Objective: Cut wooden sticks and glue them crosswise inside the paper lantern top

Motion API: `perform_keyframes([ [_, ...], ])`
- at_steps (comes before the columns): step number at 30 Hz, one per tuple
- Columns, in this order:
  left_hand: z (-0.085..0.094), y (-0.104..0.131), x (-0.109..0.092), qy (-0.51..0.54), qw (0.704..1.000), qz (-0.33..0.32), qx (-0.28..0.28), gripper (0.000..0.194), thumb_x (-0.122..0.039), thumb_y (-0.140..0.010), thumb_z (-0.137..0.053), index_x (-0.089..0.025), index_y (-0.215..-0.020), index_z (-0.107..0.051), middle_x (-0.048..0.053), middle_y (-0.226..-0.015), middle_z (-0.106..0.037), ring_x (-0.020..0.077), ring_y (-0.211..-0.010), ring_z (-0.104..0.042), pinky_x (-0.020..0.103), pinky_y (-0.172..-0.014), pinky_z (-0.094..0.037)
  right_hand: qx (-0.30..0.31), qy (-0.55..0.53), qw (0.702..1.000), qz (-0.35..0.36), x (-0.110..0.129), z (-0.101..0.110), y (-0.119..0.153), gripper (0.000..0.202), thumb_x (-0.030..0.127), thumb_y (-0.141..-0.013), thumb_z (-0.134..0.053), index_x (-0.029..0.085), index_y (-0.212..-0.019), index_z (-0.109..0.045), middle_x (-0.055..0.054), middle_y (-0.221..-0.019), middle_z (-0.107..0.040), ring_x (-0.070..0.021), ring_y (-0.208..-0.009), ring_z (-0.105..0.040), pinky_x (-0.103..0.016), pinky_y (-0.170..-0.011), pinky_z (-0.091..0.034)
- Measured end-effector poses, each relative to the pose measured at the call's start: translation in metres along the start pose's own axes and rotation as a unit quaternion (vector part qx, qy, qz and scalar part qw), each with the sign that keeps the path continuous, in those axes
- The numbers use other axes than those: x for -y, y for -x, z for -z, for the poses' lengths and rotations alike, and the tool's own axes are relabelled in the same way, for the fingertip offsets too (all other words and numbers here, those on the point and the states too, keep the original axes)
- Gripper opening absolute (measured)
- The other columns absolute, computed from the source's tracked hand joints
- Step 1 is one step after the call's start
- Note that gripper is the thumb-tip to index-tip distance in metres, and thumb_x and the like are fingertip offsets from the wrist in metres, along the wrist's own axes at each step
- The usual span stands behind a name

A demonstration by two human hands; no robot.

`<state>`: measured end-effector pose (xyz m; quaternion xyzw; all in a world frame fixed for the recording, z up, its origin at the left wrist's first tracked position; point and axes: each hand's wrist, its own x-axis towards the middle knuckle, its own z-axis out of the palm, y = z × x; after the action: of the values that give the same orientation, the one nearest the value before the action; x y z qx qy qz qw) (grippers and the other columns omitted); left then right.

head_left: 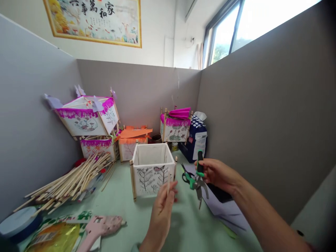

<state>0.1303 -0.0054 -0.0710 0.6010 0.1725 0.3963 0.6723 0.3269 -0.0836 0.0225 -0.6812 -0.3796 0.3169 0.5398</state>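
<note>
My left hand is closed around a short thin wooden stick, which points upward in front of the white box lantern. That lantern stands upright on the table, open at the top, with wooden corner posts and dark tree drawings on its front. To the right, my right hand grips green-and-black handled shears by a handle, their metal jaws pointing down. Dark-handled scissors show just behind the shears, partly hidden by them.
Wooden sticks lie in a pile at the left. A pink glue gun and a blue tape roll are in front. Decorated lanterns stand behind, with a tissue pack at back right. Grey partitions enclose the table.
</note>
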Motion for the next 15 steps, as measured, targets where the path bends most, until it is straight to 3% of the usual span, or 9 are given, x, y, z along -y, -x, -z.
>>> perform_keyframes([
  [1, -0.001, 0.0, -0.001, -0.008, 1.0, -0.014, 0.0, 0.039, -0.048, -0.087, -0.055, -0.024, -0.117, -0.065, 0.008, -0.121, -0.059, 0.0184, -0.105, -0.056, 0.027, -0.088, -0.045, 0.015, -0.109, 0.994, -0.025, -0.003, -0.007, 0.011, 0.02, 0.031, -0.079, -0.058, 0.015, -0.089, -0.063, -0.004, -0.074, -0.066, -0.0112, -0.057, -0.061, -0.024, -0.056, -0.052],
  [3, -0.004, 0.001, -0.003, -0.031, 0.999, -0.034, 0.013, 0.037, -0.044, -0.09, -0.05, -0.027, -0.121, -0.062, 0.005, -0.132, -0.054, 0.0202, -0.122, -0.048, 0.03, -0.101, -0.038, 0.03, -0.293, 0.953, -0.07, -0.011, -0.022, 0.028, 0.011, 0.024, -0.077, -0.062, 0.017, -0.085, -0.064, -0.004, -0.077, -0.069, -0.0118, -0.061, -0.064, -0.025, -0.062, -0.056],
  [7, -0.001, 0.01, -0.012, -0.136, 0.986, -0.095, -0.002, 0.035, -0.038, -0.095, -0.042, -0.026, -0.12, -0.062, 0.006, -0.122, -0.061, 0.0216, -0.118, -0.051, 0.035, -0.104, -0.034, 0.022, -0.474, 0.87, -0.13, -0.024, -0.042, 0.046, 0.005, 0.016, -0.081, -0.062, 0.019, -0.084, -0.064, -0.002, -0.078, -0.071, -0.0121, -0.065, -0.068, -0.024, -0.065, -0.058],
  [10, 0.0, 0.016, -0.02, -0.246, 0.957, -0.15, 0.018, 0.034, -0.036, -0.094, -0.041, -0.025, -0.118, -0.064, 0.007, -0.11, -0.066, 0.0235, -0.109, -0.054, 0.039, -0.1, -0.035, 0.015, -0.549, 0.819, -0.169, -0.026, -0.044, 0.052, 0.01, 0.01, -0.083, -0.059, 0.018, -0.083, -0.064, 0.0, -0.075, -0.071, -0.0092, -0.062, -0.066, -0.021, -0.066, -0.058],
  [12, -0.004, 0.019, -0.023, -0.27, 0.949, -0.155, 0.04, 0.035, -0.037, -0.095, -0.04, -0.022, -0.115, -0.065, 0.007, -0.093, -0.065, 0.0217, -0.094, -0.056, 0.036, -0.091, -0.04, 0.008, -0.546, 0.821, -0.167, -0.027, -0.044, 0.054, 0.009, 0.011, -0.085, -0.058, 0.017, -0.081, -0.063, 0.001, -0.071, -0.07, -0.0076, -0.058, -0.064, -0.018, -0.061, -0.056],
  [13, -0.007, 0.019, -0.024, -0.26, 0.954, -0.146, 0.037, 0.036, -0.039, -0.095, -0.04, -0.02, -0.113, -0.065, 0.006, -0.085, -0.063, 0.0199, -0.086, -0.056, 0.033, -0.084, -0.042, 0.011, -0.521, 0.839, -0.156, -0.029, -0.044, 0.055, 0.009, 0.016, -0.086, -0.058, 0.017, -0.079, -0.063, 0.0, -0.068, -0.068, -0.0078, -0.054, -0.062, -0.018, -0.054, -0.054],
  [15, -0.015, 0.02, -0.027, -0.209, 0.972, -0.106, -0.004, 0.041, -0.044, -0.095, -0.038, -0.017, -0.108, -0.065, 0.003, -0.072, -0.055, 0.0163, -0.072, -0.051, 0.027, -0.07, -0.042, 0.006, -0.406, 0.907, -0.112, -0.037, -0.045, 0.054, 0.027, 0.036, -0.088, -0.057, 0.016, -0.069, -0.061, 0.0, -0.058, -0.063, -0.009, -0.043, -0.055, -0.018, -0.038, -0.044],
])
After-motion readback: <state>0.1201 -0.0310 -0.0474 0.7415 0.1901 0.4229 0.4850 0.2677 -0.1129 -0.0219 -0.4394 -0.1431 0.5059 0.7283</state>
